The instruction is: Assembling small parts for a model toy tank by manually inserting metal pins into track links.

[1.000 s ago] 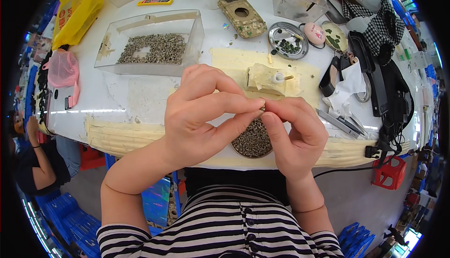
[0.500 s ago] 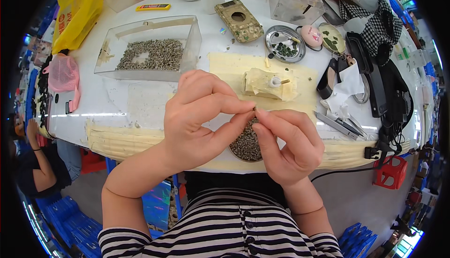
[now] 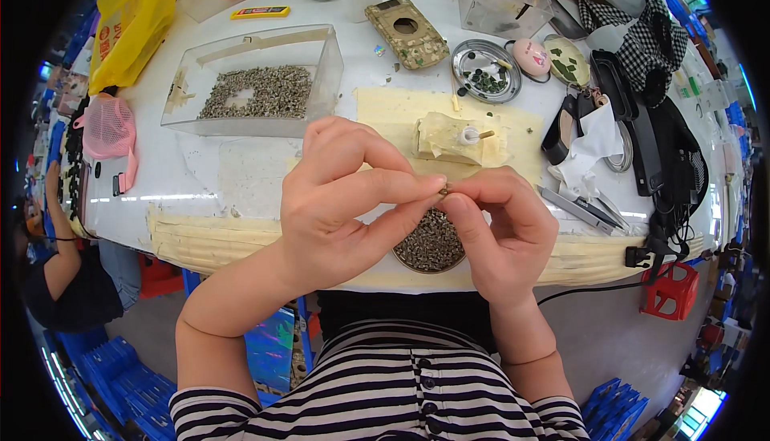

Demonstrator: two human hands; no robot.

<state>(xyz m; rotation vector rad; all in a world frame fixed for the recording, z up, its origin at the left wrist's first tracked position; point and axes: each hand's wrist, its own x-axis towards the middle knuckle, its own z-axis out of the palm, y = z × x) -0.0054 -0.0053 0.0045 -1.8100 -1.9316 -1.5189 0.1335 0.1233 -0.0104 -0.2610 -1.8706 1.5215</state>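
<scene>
My left hand [image 3: 349, 200] and my right hand [image 3: 501, 228] meet fingertip to fingertip above the near edge of the white table [image 3: 208, 176]. Together they pinch one tiny dark metal part [image 3: 443, 191]. Right below them sits a small round dish [image 3: 431, 242] heaped with the same small grey parts, partly hidden by my fingers. Just beyond my hands lies a pale yellow mat [image 3: 393, 116] with a yellowish lump [image 3: 449, 138] holding a small white cap.
A clear plastic tray [image 3: 257, 80] with many grey parts stands at the back left. Behind it are a yellow bag [image 3: 132, 16], a camouflage-patterned block [image 3: 407, 34], a round metal dish [image 3: 485, 70], tweezers [image 3: 581, 208], black cables [image 3: 666, 176]. Another person [image 3: 56, 273] sits at the far left.
My two hands have stayed together, shifting slightly; the fingertips have closed tighter on the tiny part above the dish.
</scene>
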